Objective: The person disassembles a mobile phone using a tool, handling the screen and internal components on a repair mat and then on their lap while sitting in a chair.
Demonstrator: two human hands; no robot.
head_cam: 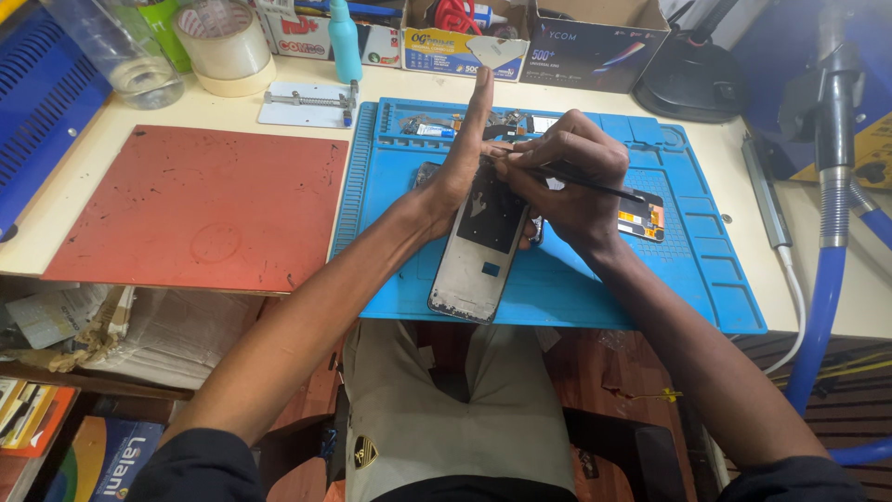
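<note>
An opened phone body (pixel 478 251) with a silver frame lies lengthwise on the blue work mat (pixel 595 288), its near end over the mat's front edge. My left hand (pixel 460 158) rests edge-on against the phone's upper left side, fingers straight and pointing away from me. My right hand (pixel 567 172) grips a thin black tool (pixel 595 186), its tip at the phone's top end. A small circuit board (pixel 643 219) with orange parts lies right of that hand. Loose phone parts (pixel 432 127) sit at the mat's far edge.
A red mat (pixel 200 209) lies to the left. Along the back stand a tape roll (pixel 226 42), a clear bottle (pixel 121 46), a teal bottle (pixel 344 37), a metal clamp plate (pixel 309 100) and cardboard boxes (pixel 595 42). A blue hose (pixel 822 288) hangs at right.
</note>
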